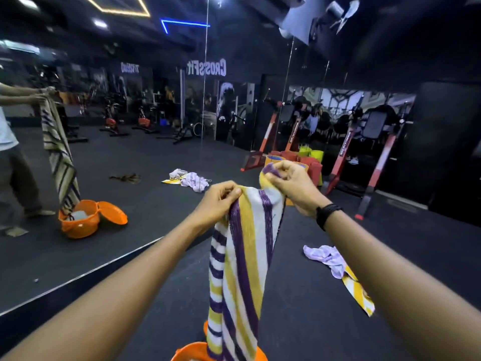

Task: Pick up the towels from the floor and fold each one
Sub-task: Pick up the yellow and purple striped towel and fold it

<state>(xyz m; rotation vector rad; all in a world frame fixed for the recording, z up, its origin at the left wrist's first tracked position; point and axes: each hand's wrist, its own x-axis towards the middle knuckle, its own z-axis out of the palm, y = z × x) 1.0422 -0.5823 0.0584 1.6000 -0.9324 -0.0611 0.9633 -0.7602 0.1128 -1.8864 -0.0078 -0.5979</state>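
Left hand (221, 198), centre of frame, is pinching the top edge of the striped towel (244, 256) between thumb and curled fingers. Right hand (291, 186), just right of and slightly higher than the left, is gripping the same top edge at a bunched corner, fingers curled round the cloth. A black wristband (326, 213) is sitting on the right wrist. Both arms are reaching forward from the bottom corners of the frame.

The striped towel, with purple, yellow and white bands, is hanging from the two hands down the middle of the frame, twisted along its length. Its lower end is reaching the orange basket (192, 353) at the bottom edge; only the basket's rim is showing.

Lower right of frame: a lilac towel (328, 256) is lying crumpled on the dark floor (416, 256), touching or overlapping a yellow-and-white towel (359, 293) beside it; exact overlap cannot be told.

A mirror wall (130, 152) is filling the left and upper centre of the frame. It is reflecting the person holding the towel at far left, an orange basket with its lid open, and the floor towels. Red-framed gym machines (346, 149) are standing at right centre, with yellow and red rolled mats (309, 157) behind the right hand.
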